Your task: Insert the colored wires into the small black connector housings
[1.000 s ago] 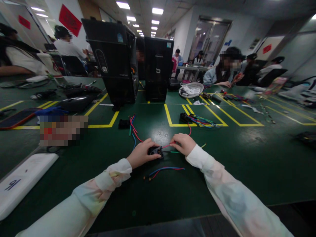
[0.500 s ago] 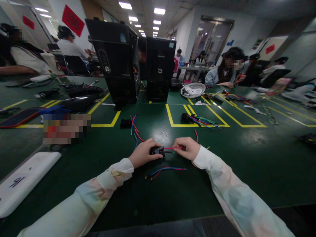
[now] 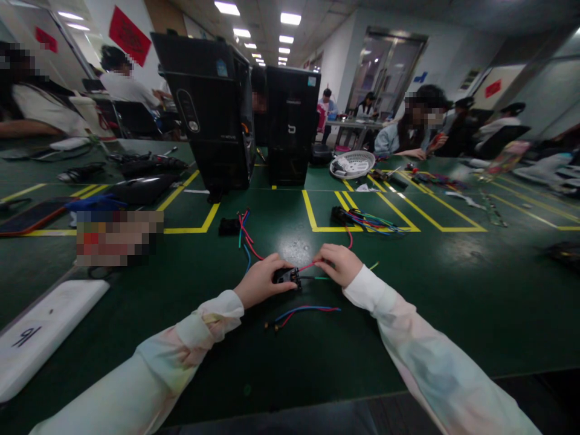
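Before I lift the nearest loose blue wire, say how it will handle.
The blue wire looks thin, so probably light and flexible. Its gentle curve suggests slight springiness. A red wire lies against it, so both may shift.

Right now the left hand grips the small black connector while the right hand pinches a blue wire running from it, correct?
Not quite: the head view shows the right hand pinching a red wire, not a blue one. The left hand does grip the small black connector.
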`<state>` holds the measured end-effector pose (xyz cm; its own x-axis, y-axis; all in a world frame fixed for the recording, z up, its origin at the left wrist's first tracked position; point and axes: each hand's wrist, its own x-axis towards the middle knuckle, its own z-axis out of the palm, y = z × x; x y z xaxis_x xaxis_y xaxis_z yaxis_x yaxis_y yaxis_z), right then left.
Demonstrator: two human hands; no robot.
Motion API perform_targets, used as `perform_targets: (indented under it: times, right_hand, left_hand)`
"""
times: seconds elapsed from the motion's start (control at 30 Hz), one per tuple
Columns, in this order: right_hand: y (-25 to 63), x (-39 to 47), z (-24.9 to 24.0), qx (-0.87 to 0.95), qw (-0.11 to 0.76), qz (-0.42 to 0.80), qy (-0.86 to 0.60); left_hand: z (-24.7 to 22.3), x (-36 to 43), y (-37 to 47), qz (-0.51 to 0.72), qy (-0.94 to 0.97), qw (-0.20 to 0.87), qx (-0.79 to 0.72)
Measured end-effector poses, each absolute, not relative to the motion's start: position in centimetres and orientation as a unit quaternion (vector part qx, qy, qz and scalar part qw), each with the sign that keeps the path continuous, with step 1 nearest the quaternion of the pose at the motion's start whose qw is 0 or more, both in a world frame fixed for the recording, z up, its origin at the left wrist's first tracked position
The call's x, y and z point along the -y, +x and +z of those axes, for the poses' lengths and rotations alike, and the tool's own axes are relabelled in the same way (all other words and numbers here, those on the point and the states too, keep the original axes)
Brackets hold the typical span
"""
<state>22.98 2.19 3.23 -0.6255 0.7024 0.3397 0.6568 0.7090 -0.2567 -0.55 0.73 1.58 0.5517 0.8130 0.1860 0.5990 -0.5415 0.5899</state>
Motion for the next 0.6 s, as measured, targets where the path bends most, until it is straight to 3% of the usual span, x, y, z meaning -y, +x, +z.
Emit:
perform_targets:
  times: [0.13, 0.33, 0.6]
  right_hand:
    - [23.1, -2.4, 3.2, 0.903, 0.228, 0.040, -0.362]
    - [23.4, -3.0, 2.0, 0.910, 0.186, 0.147, -0.339]
    - [23.1, -1.9, 4.0, 0.903, 0.278, 0.166, -0.282]
  left_hand:
    - [1.6, -0.7, -0.5, 0.227, 0.846, 0.237, -0.421]
    - [1.5, -0.7, -0.6, 0.233, 0.846, 0.237, -0.417]
    - [1.4, -0.8, -0.7, 0.223, 0.850, 0.230, -0.417]
